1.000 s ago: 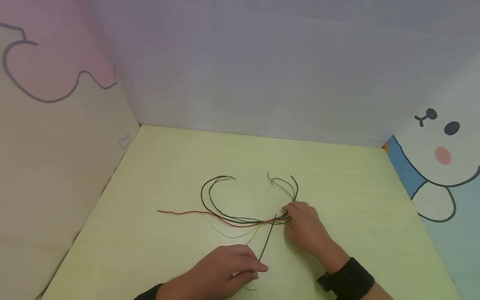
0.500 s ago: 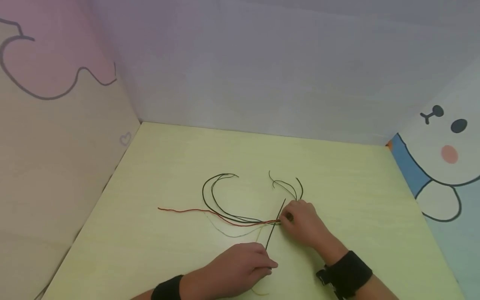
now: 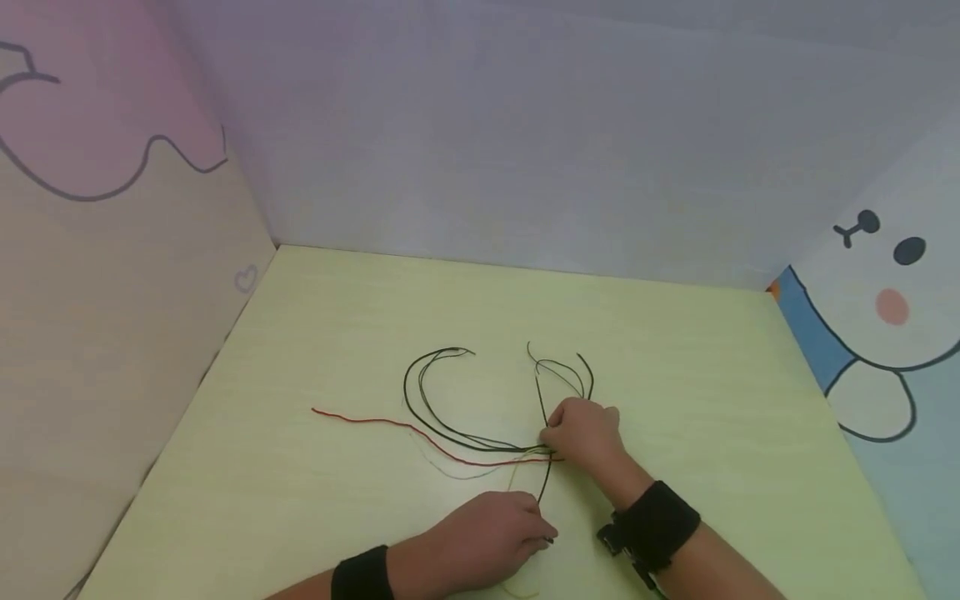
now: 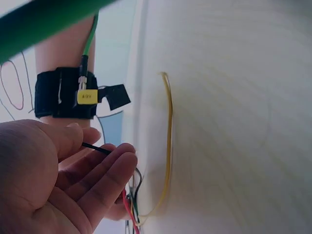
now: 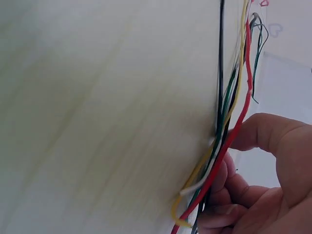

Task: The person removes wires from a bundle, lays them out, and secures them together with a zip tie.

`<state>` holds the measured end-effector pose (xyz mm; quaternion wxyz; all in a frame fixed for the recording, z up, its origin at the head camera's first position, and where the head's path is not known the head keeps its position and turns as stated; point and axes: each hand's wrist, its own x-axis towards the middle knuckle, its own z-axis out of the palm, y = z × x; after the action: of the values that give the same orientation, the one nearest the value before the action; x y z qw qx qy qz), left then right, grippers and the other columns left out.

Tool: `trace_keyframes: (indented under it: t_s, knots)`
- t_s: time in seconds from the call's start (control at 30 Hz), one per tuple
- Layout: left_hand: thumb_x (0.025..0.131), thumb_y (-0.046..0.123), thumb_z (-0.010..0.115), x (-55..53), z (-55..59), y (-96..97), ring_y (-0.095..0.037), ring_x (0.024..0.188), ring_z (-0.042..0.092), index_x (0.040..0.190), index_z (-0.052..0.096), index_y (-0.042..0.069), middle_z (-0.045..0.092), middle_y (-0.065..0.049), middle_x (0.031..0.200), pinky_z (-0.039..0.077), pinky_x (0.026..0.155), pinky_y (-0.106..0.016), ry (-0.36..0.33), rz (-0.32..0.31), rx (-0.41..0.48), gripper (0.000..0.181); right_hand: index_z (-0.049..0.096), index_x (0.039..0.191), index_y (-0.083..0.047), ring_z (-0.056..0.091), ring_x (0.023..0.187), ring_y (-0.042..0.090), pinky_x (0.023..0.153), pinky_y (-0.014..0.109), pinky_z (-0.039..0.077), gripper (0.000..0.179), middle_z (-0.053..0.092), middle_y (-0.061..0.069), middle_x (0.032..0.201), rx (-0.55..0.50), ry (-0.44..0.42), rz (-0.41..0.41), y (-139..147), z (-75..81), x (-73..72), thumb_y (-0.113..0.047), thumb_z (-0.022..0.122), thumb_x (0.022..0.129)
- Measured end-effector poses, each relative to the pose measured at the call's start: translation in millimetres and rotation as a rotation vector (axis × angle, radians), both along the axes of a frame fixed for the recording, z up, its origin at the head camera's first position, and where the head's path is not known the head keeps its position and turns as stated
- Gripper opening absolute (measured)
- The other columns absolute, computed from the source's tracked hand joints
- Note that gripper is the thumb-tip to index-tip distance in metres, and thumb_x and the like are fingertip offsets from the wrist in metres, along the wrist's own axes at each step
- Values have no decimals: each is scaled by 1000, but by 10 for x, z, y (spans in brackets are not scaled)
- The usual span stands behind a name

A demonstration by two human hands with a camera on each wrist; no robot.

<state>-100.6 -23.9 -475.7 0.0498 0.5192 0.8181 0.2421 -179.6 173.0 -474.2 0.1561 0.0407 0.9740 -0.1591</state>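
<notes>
In the head view my left hand (image 3: pixel 487 533) pinches the near end of a short black wire (image 3: pixel 545 482). That wire crosses the bundle and comes out beyond my right hand (image 3: pixel 588 433). The right hand holds the bundle of thin wires where the short wire crosses it. Curved dark wires (image 3: pixel 465 437) lead from there to the left. A red wire (image 3: pixel 360 420) runs along the near side of the bundle. In the left wrist view, thumb and fingers hold the black wire tip, and a yellow wire (image 4: pixel 169 126) hangs beside them. Green and white wires also show in the right wrist view.
The wires lie on a pale yellow table (image 3: pixel 262 500). A tall plain panel (image 3: pixel 525 142) stands behind it, with printed panels at both sides. Loose dark wire ends (image 3: pixel 588 371) curl past the right hand. Each wrist wears a black band (image 3: pixel 660 525).
My right hand has shifted left along the bundle to the crossing wire. The left hand has moved right. The short wire's far end now leans left, and the red wire lies nearer me.
</notes>
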Motion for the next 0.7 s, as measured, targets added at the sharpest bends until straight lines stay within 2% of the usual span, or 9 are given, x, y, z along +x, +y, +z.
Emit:
trace_keyframes:
  t_s: [0.13,0.23,0.37,0.43,0.5,0.57,0.7]
  knots:
    - [100,19,69,4,3,2,8,87,56,107,80,25,64,16,93,38,76,-3,13,-37,-18,15,51,49,-18,40,57,19,79,50,32,34,35,-7,50,79,-21,30,-74,19,-15,-19,67,79]
    - [100,20,68,14,1,10,8,86,56,106,80,26,63,17,92,38,75,-3,28,-57,-24,14,49,53,-16,40,58,19,79,50,32,31,36,-6,51,65,-28,35,-74,30,-5,-17,67,79]
    - [102,22,67,16,-19,24,8,88,57,109,79,25,63,17,94,39,76,-4,7,-59,-33,14,61,82,-10,51,66,19,80,49,40,7,56,-3,70,-82,-10,-3,4,76,22,-11,68,83]
    - [103,23,66,-2,-29,32,8,90,57,111,79,24,64,17,97,40,77,-5,-25,-52,-43,16,64,102,-8,55,69,17,83,48,43,16,62,-2,80,-172,10,-11,44,123,29,-8,67,86]
    - [103,23,65,-29,-36,38,8,93,58,113,78,23,65,16,100,41,79,-6,-54,-39,-50,17,66,114,-6,57,68,17,77,45,47,26,66,-2,83,-260,26,-6,75,164,29,-6,65,88]
    - [104,23,64,-54,-55,42,6,96,60,114,78,22,67,16,103,42,83,-7,-83,-16,-45,17,69,116,-5,58,70,16,74,41,48,25,66,-2,83,-327,47,16,102,193,29,-6,65,91]
    - [104,22,64,-87,-105,49,3,101,61,114,78,20,68,15,106,44,87,-12,-131,32,-8,18,73,101,-6,59,81,17,70,36,46,7,67,-2,90,-417,101,59,151,196,46,-10,67,98]
